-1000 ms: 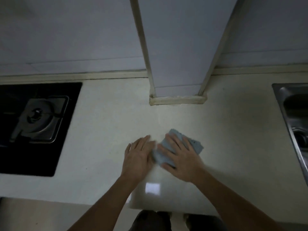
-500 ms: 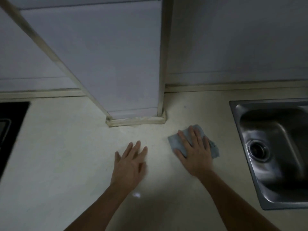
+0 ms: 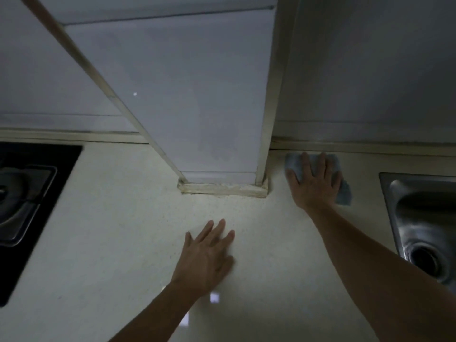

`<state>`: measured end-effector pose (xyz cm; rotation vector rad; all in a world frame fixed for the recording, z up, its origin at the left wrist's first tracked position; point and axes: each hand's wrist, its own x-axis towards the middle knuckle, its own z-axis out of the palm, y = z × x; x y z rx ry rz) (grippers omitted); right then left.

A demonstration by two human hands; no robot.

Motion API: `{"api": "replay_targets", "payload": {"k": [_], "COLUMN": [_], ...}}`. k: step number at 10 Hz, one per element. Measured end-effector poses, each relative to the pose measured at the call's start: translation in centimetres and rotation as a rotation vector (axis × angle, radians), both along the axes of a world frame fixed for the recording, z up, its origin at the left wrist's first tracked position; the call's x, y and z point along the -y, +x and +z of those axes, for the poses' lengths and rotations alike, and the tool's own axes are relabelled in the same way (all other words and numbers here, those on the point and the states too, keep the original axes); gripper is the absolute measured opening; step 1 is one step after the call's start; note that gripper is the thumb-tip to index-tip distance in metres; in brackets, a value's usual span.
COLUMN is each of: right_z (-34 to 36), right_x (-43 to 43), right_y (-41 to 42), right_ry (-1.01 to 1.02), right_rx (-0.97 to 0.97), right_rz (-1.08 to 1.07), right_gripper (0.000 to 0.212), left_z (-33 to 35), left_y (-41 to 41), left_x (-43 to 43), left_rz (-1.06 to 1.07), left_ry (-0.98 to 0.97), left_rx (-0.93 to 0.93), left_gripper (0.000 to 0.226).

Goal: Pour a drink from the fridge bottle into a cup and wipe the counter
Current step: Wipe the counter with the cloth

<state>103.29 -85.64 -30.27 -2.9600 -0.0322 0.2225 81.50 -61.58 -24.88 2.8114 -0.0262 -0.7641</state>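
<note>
Grey-blue cloth (image 3: 293, 164) lies flat under the right hand (image 3: 314, 185), fingers spread, pressing it on the table (image 3: 123, 230) at the back wall, between pillar (image 3: 209, 107) and steel sink (image 3: 419, 201). Left hand (image 3: 206, 257) rests flat, fingers straight. Sink shows its drain (image 3: 424, 261).

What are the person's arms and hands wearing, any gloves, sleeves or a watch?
Nothing that shows. The left hand and right hand are ungloved, with no ring, watch or band that the dim light lets me make out. The left forearm and right forearm are bare to the frame's edge; no sleeve is in view.
</note>
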Motion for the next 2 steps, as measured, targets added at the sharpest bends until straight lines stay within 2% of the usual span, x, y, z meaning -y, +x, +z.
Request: {"api": "replay_targets", "payload": {"k": [2], "right_z": [2.1], "right_x": [0.4], "right_y": [0.0], "right_ry": [0.073], "right_rx": [-0.044], "right_rz": [0.067], "right_gripper": [0.069], "left_z": [0.3], "left_y": [0.1], "left_x": [-0.2], "left_rz": [0.011], "left_ry": [-0.048], "left_rx": [0.011], "left_gripper": [0.066]}}
